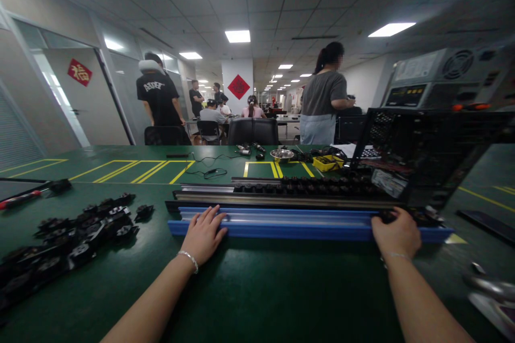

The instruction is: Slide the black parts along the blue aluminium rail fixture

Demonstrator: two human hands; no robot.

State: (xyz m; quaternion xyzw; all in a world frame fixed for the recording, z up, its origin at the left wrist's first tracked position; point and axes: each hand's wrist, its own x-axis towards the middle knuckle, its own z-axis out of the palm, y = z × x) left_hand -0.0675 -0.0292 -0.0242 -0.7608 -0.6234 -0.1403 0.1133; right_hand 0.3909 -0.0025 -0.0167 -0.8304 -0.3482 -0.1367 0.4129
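A long blue rail lies crosswise on the green table, in front of a dark rail with a row of small black parts behind it. My left hand rests on the blue rail near its left end, its fingers apart and nothing gripped. Toward the right end, my right hand has its fingers bent around a small black part at the rail's channel; the part is mostly hidden by the fingers.
Black parts lie piled at the left, near a red-handled tool. An open computer case stands at the back right. Behind the rails are a metal bowl and a yellow tray. People stand and sit farther off.
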